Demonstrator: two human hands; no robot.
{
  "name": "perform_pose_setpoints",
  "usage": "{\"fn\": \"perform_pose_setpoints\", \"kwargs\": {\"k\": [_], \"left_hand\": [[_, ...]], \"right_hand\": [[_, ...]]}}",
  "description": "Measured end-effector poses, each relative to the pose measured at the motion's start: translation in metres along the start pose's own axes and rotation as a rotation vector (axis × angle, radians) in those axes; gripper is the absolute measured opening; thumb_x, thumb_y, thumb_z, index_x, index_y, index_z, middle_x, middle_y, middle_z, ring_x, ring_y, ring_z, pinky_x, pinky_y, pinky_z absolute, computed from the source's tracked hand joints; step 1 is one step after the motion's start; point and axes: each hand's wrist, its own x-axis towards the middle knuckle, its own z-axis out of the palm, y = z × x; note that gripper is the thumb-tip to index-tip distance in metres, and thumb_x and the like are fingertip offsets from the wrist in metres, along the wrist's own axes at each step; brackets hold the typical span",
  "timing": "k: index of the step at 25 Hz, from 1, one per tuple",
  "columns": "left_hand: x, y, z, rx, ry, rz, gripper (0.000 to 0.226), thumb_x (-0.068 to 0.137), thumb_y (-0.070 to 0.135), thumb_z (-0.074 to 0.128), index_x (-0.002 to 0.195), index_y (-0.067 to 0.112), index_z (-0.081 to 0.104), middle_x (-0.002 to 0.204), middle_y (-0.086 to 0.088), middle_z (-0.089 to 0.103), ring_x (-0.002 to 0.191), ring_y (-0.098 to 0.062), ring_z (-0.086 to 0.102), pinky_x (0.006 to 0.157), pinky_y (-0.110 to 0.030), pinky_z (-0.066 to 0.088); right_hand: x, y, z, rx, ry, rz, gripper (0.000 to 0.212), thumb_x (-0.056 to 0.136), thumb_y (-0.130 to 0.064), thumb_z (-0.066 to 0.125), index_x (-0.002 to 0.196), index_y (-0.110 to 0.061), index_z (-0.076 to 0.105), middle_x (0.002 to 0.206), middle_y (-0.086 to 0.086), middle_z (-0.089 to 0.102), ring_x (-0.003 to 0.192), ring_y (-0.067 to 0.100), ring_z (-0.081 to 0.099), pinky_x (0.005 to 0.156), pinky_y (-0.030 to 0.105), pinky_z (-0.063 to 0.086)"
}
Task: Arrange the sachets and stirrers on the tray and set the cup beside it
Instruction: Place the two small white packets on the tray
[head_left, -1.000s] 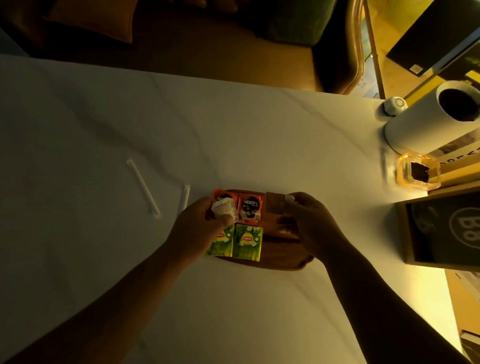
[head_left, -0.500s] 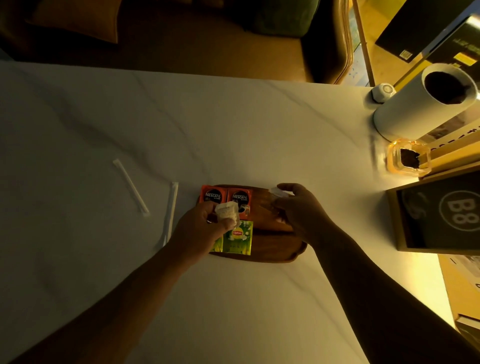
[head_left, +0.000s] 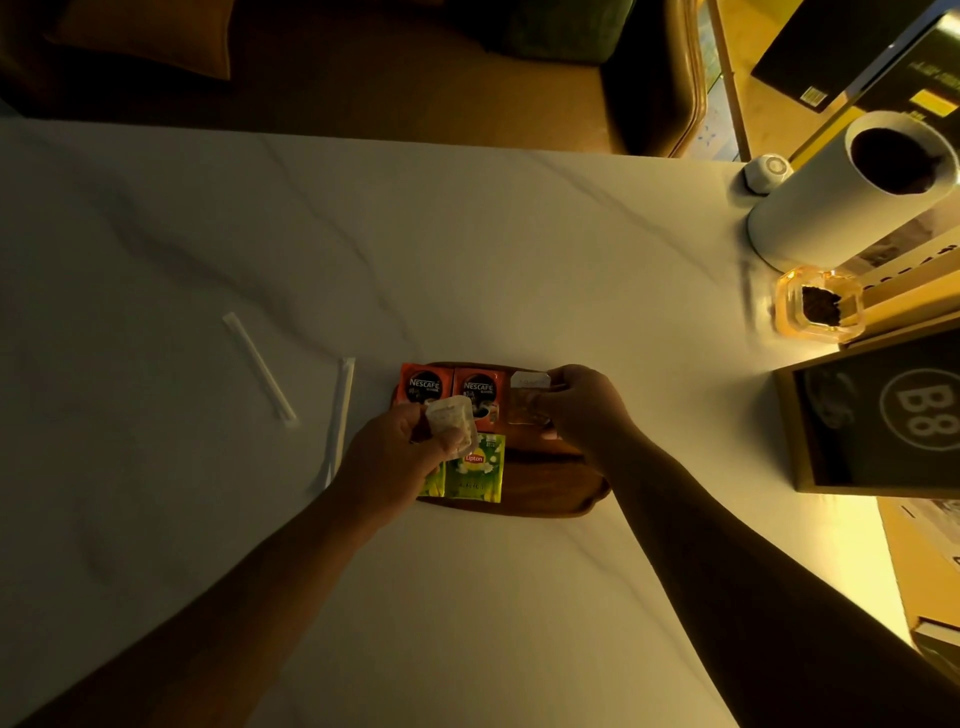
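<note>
A dark wooden tray (head_left: 550, 493) lies on the white marble table. Two orange Nescafe sachets (head_left: 451, 387) sit along its far edge, with green Lipton sachets (head_left: 477, 467) below them. My left hand (head_left: 400, 457) hovers over the tray's left part, shut on a small white sachet (head_left: 451, 423). My right hand (head_left: 582, 410) holds a clear sachet (head_left: 527, 400) flat on the tray, right of the Nescafe pair. Two white wrapped stirrers (head_left: 260, 366) (head_left: 340, 421) lie on the table left of the tray. No cup is clearly visible.
A white paper-towel roll (head_left: 841, 192) stands at the far right, with a small white round object (head_left: 768, 170) behind it. An amber glass dish (head_left: 818, 306) and a dark framed box (head_left: 883, 415) sit along the right edge. A brown sofa lies beyond the table's far edge.
My right hand has brought the clear sachet down onto the tray beside the Nescafe sachets. My left hand has shifted only slightly, still holding the white sachet.
</note>
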Motion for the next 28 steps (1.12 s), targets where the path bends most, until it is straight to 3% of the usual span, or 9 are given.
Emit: {"fn": "perform_pose_setpoints", "kwargs": {"k": [6, 15, 19, 21, 24, 28], "left_hand": [[0.000, 0.001, 0.000, 0.000, -0.009, -0.004, 0.021, 0.092, 0.031, 0.067, 0.106, 0.016, 0.068, 0.073, 0.007, 0.066, 0.061, 0.010, 0.064, 0.049, -0.008, 0.046], [-0.001, 0.005, 0.005, 0.006, -0.067, 0.010, 0.031, 0.095, 0.038, 0.061, 0.115, 0.015, 0.066, 0.091, 0.003, 0.072, 0.070, 0.007, 0.067, 0.054, -0.010, 0.049], [-0.001, 0.009, 0.009, 0.009, -0.065, 0.021, 0.027, 0.096, 0.039, 0.060, 0.107, 0.015, 0.068, 0.077, 0.002, 0.070, 0.061, 0.002, 0.065, 0.049, -0.012, 0.047], [0.000, 0.009, 0.013, 0.040, -0.082, 0.027, 0.028, 0.097, 0.040, 0.057, 0.102, 0.015, 0.068, 0.077, -0.005, 0.071, 0.059, -0.006, 0.063, 0.049, -0.014, 0.047], [-0.002, 0.016, 0.021, -0.051, -0.154, 0.020, 0.017, 0.096, 0.035, 0.060, 0.099, 0.019, 0.067, 0.074, -0.003, 0.070, 0.055, -0.003, 0.061, 0.048, -0.012, 0.046], [-0.004, 0.028, 0.027, -0.228, -0.326, 0.006, 0.016, 0.092, 0.033, 0.065, 0.106, 0.025, 0.068, 0.083, 0.008, 0.075, 0.072, -0.001, 0.068, 0.059, -0.011, 0.050]], "right_hand": [[-0.001, 0.004, 0.000, -0.036, 0.019, -0.014, 0.015, 0.087, -0.016, 0.074, 0.090, -0.024, 0.063, 0.091, 0.001, 0.071, 0.075, 0.017, 0.073, 0.062, 0.034, 0.064], [-0.006, 0.011, -0.002, 0.006, -0.014, -0.003, 0.014, 0.091, -0.016, 0.068, 0.105, -0.019, 0.068, 0.099, 0.002, 0.073, 0.079, 0.014, 0.073, 0.062, 0.027, 0.062], [-0.016, 0.012, -0.013, -0.148, 0.128, -0.097, 0.023, 0.094, -0.023, 0.063, 0.116, -0.019, 0.070, 0.101, -0.001, 0.073, 0.080, 0.016, 0.072, 0.068, 0.034, 0.063], [-0.028, 0.012, -0.019, -0.152, 0.160, -0.115, 0.022, 0.094, -0.022, 0.061, 0.114, -0.024, 0.070, 0.098, -0.004, 0.073, 0.076, 0.013, 0.070, 0.064, 0.030, 0.060], [-0.050, 0.016, -0.014, -0.084, -0.091, -0.111, 0.010, 0.096, -0.028, 0.062, 0.098, -0.027, 0.071, 0.084, -0.004, 0.074, 0.060, 0.008, 0.069, 0.050, 0.018, 0.053], [-0.074, 0.022, 0.000, 0.489, -0.347, 0.080, 0.022, 0.096, -0.029, 0.060, 0.107, -0.016, 0.073, 0.100, 0.014, 0.075, 0.083, 0.027, 0.073, 0.067, 0.033, 0.059]]}}
